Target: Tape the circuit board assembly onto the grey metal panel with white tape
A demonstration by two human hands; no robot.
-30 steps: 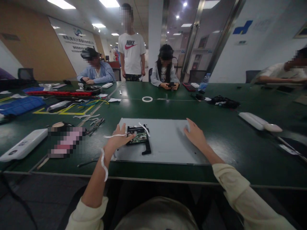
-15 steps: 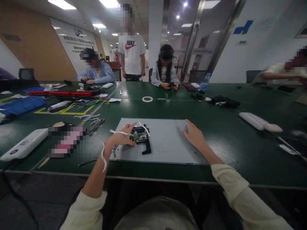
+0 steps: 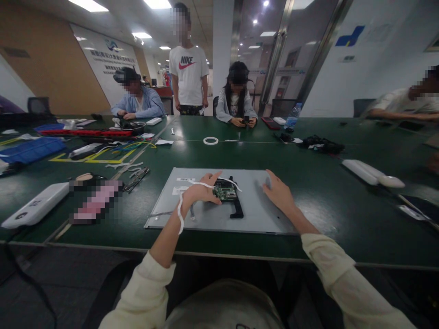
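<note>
A flat grey panel lies on the green table before me. On it sits a green circuit board in a black bracket. My left hand grips the board's left end, its thumb on the near side and index finger on the far side. A white strip crosses the bracket, and another strip clings to my left wrist. My right hand rests at the panel's right edge, thumb and index finger apart, with nothing in it. Its other fingers are partly hidden.
Left of the panel lie a pink pixelated object, a white power bank and loose strips. A tape roll and a blue tray are farther back. Another white device lies right. Several people are around the table.
My left hand first shifted to span the board's left end, then the board and bracket slid right across the panel with it, uncovering labels. My right hand has stayed in place.
</note>
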